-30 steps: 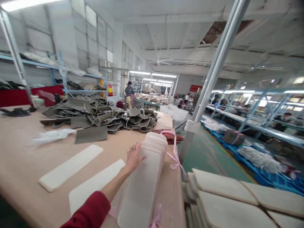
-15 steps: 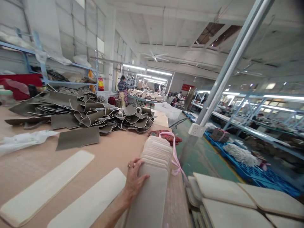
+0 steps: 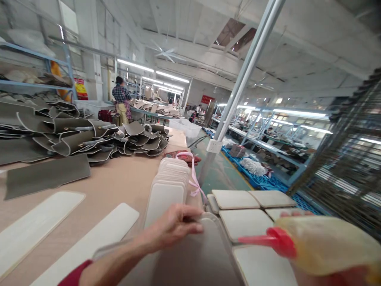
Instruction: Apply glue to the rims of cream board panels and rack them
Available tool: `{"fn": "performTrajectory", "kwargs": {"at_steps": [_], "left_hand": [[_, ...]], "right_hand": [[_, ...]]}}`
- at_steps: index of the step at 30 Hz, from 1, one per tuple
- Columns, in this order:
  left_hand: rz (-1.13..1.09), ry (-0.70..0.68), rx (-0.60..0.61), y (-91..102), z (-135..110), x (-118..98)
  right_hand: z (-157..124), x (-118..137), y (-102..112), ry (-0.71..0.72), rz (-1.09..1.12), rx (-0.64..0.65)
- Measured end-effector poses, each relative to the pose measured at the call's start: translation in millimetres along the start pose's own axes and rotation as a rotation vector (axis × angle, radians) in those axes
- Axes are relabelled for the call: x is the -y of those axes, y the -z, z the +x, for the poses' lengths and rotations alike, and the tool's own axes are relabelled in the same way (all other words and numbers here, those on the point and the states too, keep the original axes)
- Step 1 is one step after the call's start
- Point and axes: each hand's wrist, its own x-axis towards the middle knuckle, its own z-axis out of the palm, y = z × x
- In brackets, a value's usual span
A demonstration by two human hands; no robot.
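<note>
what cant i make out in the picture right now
All in the head view:
Right hand: mostly hidden by the bottle.
Bottle: right end cut off by the right edge.
Grey panel: near end cut off by the bottom edge.
Left hand: motion blur obscures its exact grip.
Red banner: any lettering too small to read.

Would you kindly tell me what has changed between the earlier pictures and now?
The left hand has moved rightward off the stack of boards and now holds a greyish board, blurred by motion. The right hand has come into view, holding a red-nozzled bottle. The loose white boards and grey pile lie as before.
</note>
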Motion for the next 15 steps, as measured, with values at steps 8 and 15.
{"fn": "performTrajectory", "kwargs": {"at_steps": [8,15], "left_hand": [[0.297,0.032,0.483,-14.0,1,-33],[0.227,0.090,0.627,-27.9,0,-44]], "right_hand": [[3,37,4,-0.229,0.133,0.173],[-6,48,-5,-0.196,0.089,0.307]]}}
